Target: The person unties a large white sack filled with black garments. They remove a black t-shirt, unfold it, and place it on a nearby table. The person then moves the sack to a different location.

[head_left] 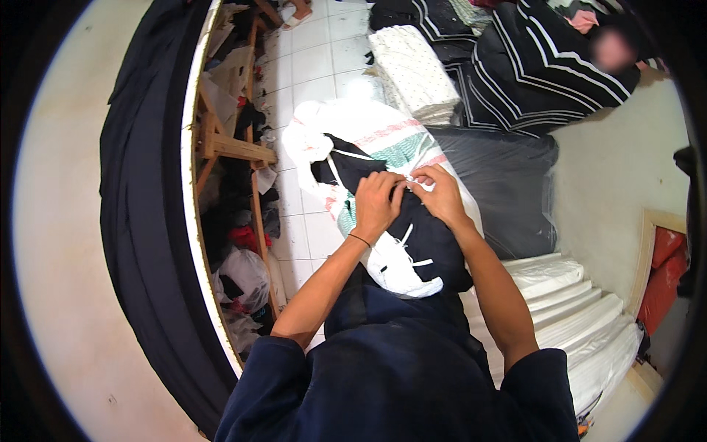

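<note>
A large white woven sack (401, 129) with green and red stripes lies in front of me, with black cloth (427, 228) showing through its opening. Over that gap my left hand (377, 205) and my right hand (440, 195) meet, fingertips almost touching. Both pinch a thin white strip (409, 179) where it crosses the opening; its details are too small to make out. Another white strip (350, 152) runs across the black cloth at the far end. A loose white flap of the sack (401, 272) folds over near my body.
To the left stands a long table draped with black cloth (147, 221), a wooden frame (239, 149) and scraps below. Folded white patterned fabric (412, 66), a dark plastic-wrapped bundle (501, 191) and white rolls (567, 295) lie right. A person (613, 50) is by striped black cloth (545, 66).
</note>
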Demonstrator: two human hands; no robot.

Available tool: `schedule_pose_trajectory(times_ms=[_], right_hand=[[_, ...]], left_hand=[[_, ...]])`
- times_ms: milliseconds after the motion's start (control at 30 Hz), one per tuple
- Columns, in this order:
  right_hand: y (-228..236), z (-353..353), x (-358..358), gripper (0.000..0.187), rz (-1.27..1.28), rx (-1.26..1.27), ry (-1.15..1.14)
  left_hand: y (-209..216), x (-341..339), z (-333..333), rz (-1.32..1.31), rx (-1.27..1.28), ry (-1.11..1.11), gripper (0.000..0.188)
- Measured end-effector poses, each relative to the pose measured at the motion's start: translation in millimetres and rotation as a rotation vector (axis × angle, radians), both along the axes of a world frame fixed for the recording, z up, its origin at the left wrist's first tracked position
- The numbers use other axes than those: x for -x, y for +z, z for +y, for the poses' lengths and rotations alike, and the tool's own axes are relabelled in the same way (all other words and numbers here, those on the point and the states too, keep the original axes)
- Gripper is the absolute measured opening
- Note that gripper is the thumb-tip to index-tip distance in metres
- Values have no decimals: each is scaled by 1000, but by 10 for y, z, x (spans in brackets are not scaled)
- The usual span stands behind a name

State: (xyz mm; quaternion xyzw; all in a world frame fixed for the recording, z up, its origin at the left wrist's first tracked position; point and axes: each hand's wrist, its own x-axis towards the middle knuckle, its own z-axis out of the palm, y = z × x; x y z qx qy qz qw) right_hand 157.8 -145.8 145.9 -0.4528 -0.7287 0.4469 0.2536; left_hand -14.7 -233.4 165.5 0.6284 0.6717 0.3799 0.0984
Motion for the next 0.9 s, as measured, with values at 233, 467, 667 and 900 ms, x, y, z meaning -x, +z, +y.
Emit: schedule_pose_trajectory(times_ms=[233, 467, 667, 900], right_hand=[[-66, -8, -24, 19, 55, -11, -39], [-120, -11, 2, 25, 138, 22, -108], [399, -317, -245, 24, -63, -243, -68], [945, -1204, -655, 46, -84, -186, 164]], left_hand=[[195, 767, -44, 56, 32, 274, 17], [178, 920, -408, 137, 92, 244, 24], [376, 281, -394, -49, 53, 10, 26], [308, -336, -153, -32, 234, -213, 16]])
